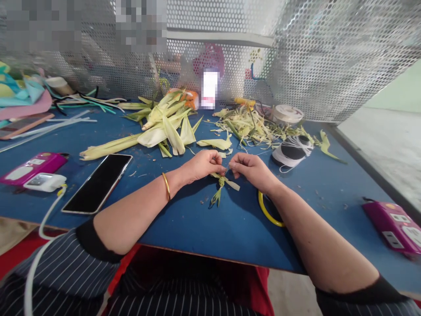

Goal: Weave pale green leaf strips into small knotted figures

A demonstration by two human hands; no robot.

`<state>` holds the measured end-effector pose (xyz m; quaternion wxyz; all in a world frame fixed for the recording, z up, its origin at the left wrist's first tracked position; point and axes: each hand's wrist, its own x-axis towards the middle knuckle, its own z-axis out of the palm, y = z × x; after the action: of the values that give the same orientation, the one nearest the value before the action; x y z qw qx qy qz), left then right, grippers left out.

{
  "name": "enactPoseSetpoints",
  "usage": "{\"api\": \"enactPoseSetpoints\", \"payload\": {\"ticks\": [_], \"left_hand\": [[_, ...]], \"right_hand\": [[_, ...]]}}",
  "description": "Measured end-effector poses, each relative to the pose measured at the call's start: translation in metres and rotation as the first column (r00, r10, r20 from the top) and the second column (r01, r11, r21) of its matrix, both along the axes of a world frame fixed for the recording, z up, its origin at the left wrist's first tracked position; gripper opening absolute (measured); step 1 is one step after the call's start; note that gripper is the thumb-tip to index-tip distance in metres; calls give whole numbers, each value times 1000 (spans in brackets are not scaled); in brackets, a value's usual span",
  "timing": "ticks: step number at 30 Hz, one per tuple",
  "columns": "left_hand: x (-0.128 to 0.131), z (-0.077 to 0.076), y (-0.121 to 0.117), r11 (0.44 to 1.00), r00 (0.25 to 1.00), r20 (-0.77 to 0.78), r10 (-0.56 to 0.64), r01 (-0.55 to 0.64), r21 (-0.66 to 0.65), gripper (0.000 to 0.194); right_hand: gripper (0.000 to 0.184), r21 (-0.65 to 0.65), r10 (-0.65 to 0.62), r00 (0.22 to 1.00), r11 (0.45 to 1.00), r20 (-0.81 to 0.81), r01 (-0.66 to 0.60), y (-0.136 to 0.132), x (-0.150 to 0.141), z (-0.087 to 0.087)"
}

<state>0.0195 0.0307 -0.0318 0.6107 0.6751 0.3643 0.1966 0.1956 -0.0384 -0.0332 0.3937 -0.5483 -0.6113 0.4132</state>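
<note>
A small bundle of tied corn husk [219,188] lies on the blue table, with a braided-looking middle, a pale strip sticking out to the right and green ends fanned toward me. My left hand [208,166], gold bangle on its wrist, is closed in a pinch just above the bundle. Opposite it, my right hand [245,167] pinches too. A fine thread seems to stretch between the two sets of fingertips; its ends are too small to make out. White thread is wound on a black spool [292,152] to the right. A yellow ring [268,213] sits under my right forearm.
Corn husks [167,127] are piled at the back left, shredded husk [248,125] at the back right. A black-screened phone [98,184] and a purple power strip [36,169] lie left; another purple strip [394,226] lies right. Perforated metal sheeting [305,57] closes off the back.
</note>
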Motion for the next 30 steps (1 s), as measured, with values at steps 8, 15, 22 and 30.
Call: {"api": "enactPoseSetpoints", "payload": {"ticks": [8,15,22,30], "left_hand": [[-1,5,-2,1000,999,-46,3,-4,-19,9],[-2,2,-1,999,996,-83,-13,16,40,6],[-2,4,-1,998,997,-66,-49,52,40,4],[-4,0,4,993,992,-44,-120,120,-2,7]], "right_hand": [[31,-1,26,996,1000,-90,-26,-2,-4,3],[29,-44,9,987,999,-161,-17,-3,-4,5],[24,-86,-14,960,996,-281,-11,-2,-9,1],[18,-146,-98,939,988,-329,52,-1,-8,-1]]}}
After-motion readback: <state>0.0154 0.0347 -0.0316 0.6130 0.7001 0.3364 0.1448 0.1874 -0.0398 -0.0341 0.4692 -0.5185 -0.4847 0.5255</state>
